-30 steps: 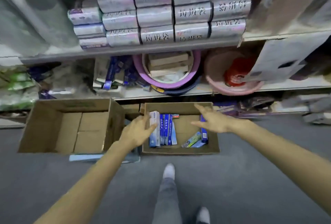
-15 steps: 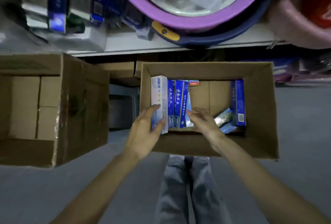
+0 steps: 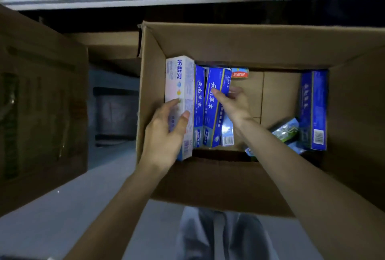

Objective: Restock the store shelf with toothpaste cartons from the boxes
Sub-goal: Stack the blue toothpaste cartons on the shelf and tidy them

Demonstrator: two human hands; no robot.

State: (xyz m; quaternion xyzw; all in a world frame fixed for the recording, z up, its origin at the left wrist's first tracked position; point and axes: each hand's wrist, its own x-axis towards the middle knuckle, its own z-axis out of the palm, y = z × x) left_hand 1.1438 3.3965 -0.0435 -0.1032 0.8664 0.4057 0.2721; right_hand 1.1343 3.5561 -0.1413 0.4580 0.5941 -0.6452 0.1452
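My left grip (image 3: pixel 164 132): grasping one white carton (image 3: pixel 179 80)
My right grip (image 3: pixel 235 107): grasping one blue carton (image 3: pixel 214 118)
Blue cartons (image 3: pixel 314 110): three upright
Cardboard boxes (image 3: pixel 250 41): two

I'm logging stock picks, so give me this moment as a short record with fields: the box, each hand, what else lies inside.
box: open brown cardboard box, on grey floor
left hand: grip round white toothpaste carton by the box's left wall
right hand: grip on blue toothpaste carton, second to the right of the white one
also inside: another blue carton at the right wall; small red carton at the far wall
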